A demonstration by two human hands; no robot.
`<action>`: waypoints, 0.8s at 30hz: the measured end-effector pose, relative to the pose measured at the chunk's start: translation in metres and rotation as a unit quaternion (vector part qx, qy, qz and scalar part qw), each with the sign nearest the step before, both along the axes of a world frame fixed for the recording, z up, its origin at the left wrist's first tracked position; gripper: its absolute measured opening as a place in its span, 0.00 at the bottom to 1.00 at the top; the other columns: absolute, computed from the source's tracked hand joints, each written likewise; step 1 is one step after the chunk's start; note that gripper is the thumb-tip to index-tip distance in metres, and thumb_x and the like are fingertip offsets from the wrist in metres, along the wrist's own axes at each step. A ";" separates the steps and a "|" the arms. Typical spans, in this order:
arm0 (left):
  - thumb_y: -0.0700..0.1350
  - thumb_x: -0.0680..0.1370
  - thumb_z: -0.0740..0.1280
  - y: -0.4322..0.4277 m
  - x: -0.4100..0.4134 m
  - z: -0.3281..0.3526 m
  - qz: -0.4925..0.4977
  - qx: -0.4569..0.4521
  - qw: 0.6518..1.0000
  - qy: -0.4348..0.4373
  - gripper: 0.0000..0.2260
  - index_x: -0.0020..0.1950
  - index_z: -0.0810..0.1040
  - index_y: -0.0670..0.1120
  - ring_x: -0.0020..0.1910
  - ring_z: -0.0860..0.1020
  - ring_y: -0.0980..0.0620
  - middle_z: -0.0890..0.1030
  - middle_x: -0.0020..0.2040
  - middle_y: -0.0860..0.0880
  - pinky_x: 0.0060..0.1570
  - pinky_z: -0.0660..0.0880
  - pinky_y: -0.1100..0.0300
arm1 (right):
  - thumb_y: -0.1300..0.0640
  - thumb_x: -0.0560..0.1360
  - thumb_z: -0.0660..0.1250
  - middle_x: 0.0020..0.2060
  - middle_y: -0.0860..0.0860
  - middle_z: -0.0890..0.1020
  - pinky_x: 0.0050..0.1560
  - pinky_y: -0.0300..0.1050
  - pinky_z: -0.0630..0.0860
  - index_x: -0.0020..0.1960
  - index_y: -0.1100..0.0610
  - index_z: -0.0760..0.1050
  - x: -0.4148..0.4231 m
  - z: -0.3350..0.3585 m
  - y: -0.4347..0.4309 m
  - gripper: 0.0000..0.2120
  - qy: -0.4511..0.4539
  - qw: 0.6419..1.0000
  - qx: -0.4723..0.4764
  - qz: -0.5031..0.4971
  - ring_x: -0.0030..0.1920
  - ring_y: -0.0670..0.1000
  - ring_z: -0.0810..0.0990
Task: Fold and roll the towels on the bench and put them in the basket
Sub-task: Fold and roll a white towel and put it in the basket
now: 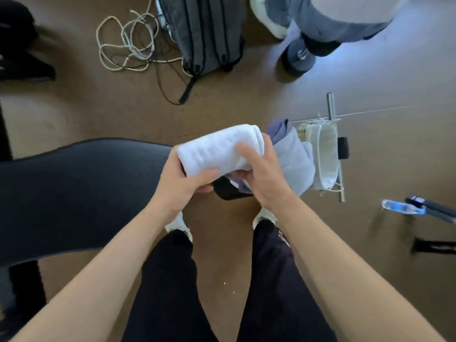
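A rolled white towel [217, 146] is held in the air in front of me, above the end of the black padded bench [79, 188]. My left hand [182, 181] grips its near left end from below. My right hand [259, 169] curls round its right end. Behind the roll, a pale lavender towel [296, 161] and a darker purple one [278, 129] lie heaped at the bench's right end. The light woven basket [325, 154] stands just right of them, its inside showing only its white lining.
A grey backpack [204, 35] and a tangle of white cord [125, 43] lie on the brown floor beyond. Another person's grey-trousered legs and slippers [298, 58] stand at the top right. A water bottle [402, 207] lies at the right. My white shoes [180, 224] are below.
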State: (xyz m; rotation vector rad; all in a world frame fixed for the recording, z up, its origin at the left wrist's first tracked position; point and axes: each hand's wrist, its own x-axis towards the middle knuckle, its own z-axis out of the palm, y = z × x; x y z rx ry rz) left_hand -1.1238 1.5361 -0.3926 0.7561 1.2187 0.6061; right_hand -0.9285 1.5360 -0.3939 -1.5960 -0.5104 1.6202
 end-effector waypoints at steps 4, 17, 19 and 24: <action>0.48 0.69 0.81 0.026 0.082 0.020 -0.042 0.022 0.999 0.004 0.33 0.71 0.73 0.45 0.59 0.84 0.42 0.82 0.64 0.42 0.43 0.82 0.51 | 0.51 0.74 0.77 0.61 0.63 0.79 0.61 0.74 0.76 0.64 0.56 0.71 0.090 0.010 -0.002 0.24 -0.012 0.997 0.047 -0.062 0.64 0.67 0.78; 0.51 0.70 0.81 0.037 0.393 -0.018 -0.050 -0.038 0.987 0.150 0.26 0.64 0.79 0.45 0.54 0.85 0.51 0.85 0.57 0.49 0.38 0.79 0.66 | 0.43 0.71 0.75 0.61 0.56 0.83 0.57 0.52 0.83 0.73 0.57 0.71 0.331 -0.055 -0.016 0.35 0.185 0.933 -0.075 -0.300 0.60 0.56 0.84; 0.47 0.72 0.81 0.034 0.428 -0.041 -0.029 -0.086 0.983 0.158 0.25 0.65 0.77 0.45 0.55 0.85 0.50 0.85 0.58 0.48 0.42 0.83 0.62 | 0.43 0.70 0.78 0.65 0.55 0.82 0.61 0.57 0.81 0.75 0.54 0.69 0.344 -0.079 -0.027 0.38 0.246 0.905 -0.117 -0.327 0.64 0.58 0.82; 0.48 0.71 0.81 0.024 0.476 -0.087 -0.054 -0.146 0.971 0.180 0.17 0.56 0.80 0.49 0.53 0.86 0.50 0.87 0.53 0.49 0.57 0.83 0.43 | 0.49 0.68 0.82 0.68 0.58 0.80 0.62 0.60 0.80 0.76 0.55 0.68 0.369 -0.126 -0.037 0.42 0.319 0.856 -0.137 -0.384 0.66 0.61 0.81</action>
